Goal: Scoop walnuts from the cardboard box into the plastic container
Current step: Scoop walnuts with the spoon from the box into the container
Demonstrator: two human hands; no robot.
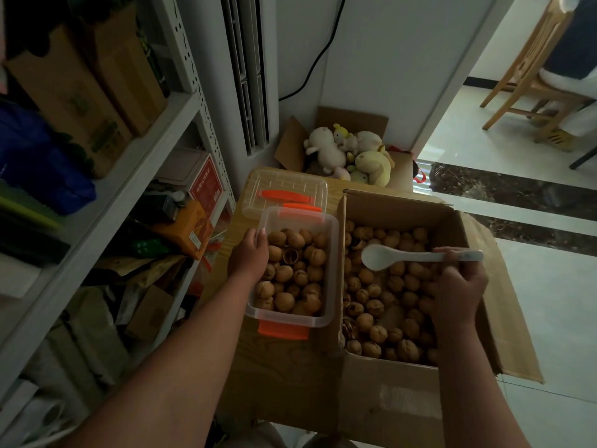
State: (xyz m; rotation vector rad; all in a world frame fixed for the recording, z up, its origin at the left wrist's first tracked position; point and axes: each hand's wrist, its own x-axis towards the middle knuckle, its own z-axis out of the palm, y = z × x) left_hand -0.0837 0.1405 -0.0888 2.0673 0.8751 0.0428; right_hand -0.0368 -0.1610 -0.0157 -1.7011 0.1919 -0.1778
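Fingers of our right hand (pixel 460 286) curl round the handle of the white spoon (pixel 378 257); its empty bowl hovers over the cardboard box (pixel 397 206). Fingers of our left hand (pixel 248 258) hook over the plastic container (pixel 332 253) rim. The container holds walnuts (pixel 292 273) nearly to its rim, and many remain in the box. We judge filling almost complete.
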